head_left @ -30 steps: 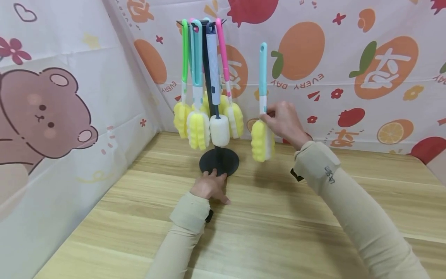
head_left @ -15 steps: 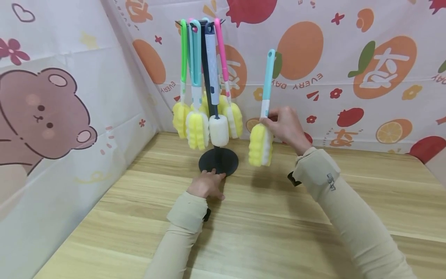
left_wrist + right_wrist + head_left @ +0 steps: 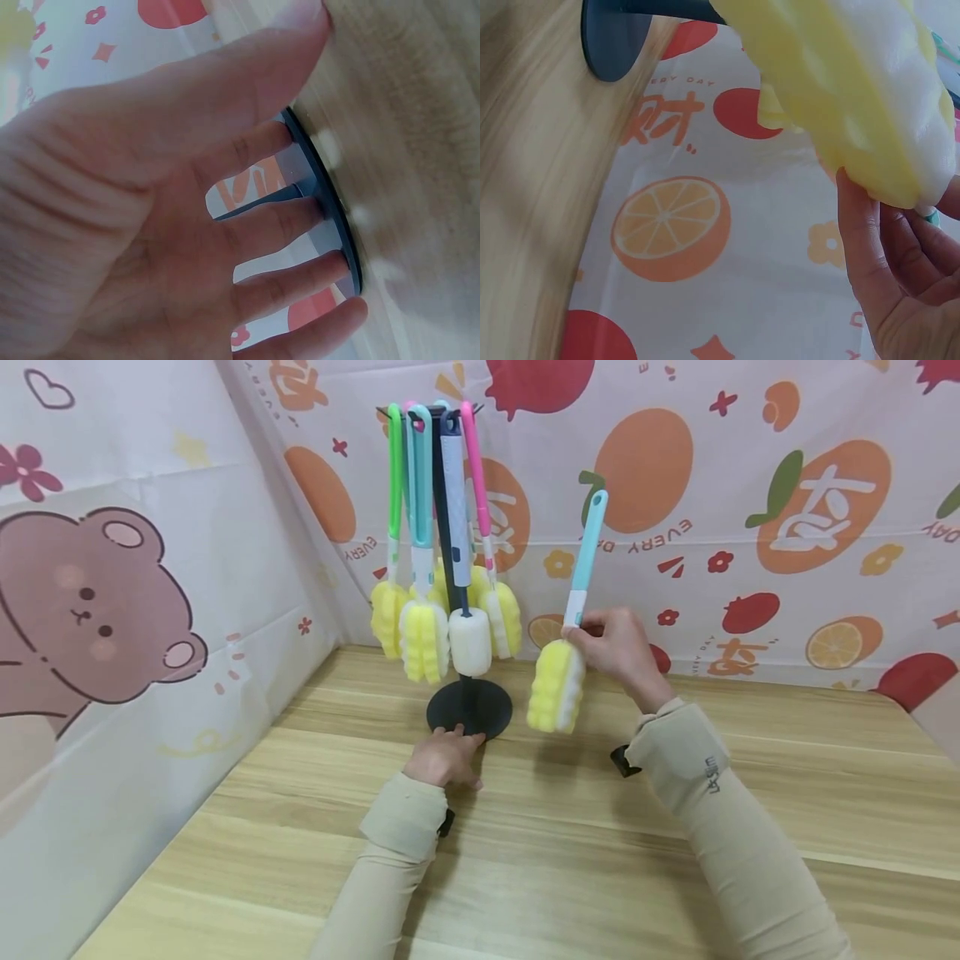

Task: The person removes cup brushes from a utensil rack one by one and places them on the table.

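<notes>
My left hand (image 3: 444,758) rests with straight fingers on the wooden table (image 3: 525,860), fingertips touching the rim of the black round base (image 3: 469,708) of a brush rack (image 3: 442,527) hung with sponge brushes. To its right, my right hand (image 3: 617,647) pinches a teal-handled sponge brush (image 3: 572,618) at the white neck just above its yellow-and-white foam head, holding it in the air beside the rack, tilted. It looks light; the foam would squash, so I judge the stiff neck or handle the best hold.
</notes>
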`<state>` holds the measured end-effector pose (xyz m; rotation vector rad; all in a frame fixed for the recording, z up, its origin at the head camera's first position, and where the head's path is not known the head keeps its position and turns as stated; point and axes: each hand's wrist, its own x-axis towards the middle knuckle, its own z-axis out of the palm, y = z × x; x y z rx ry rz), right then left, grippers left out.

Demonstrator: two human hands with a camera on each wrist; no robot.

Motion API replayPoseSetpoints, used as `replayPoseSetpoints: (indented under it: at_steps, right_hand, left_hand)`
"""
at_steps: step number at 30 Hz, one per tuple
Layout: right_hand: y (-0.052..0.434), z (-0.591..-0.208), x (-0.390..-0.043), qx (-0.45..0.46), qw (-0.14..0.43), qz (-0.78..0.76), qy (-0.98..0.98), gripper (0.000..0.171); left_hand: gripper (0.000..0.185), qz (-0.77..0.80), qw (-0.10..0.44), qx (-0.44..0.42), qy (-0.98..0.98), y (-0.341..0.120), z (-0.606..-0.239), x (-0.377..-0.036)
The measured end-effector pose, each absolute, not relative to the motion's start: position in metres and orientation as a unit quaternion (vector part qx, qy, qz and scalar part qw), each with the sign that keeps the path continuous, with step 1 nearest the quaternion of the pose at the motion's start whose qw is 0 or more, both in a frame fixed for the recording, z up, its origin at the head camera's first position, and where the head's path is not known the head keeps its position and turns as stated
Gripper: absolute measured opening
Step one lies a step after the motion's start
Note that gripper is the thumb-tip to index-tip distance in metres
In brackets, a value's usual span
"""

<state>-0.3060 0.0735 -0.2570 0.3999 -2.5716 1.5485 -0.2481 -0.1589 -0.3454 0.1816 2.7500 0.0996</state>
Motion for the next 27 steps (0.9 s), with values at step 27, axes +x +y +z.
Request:
replayPoseSetpoints:
  at_steps: [27]
  right_hand:
    - [0.077, -0.296, -0.297, 0.084, -0.043, 0.592, -0.801, 0.035]
  left_hand:
    - [0.075, 0.031, 0.192, 0.061, 0.979, -0.158, -0.345, -0.249]
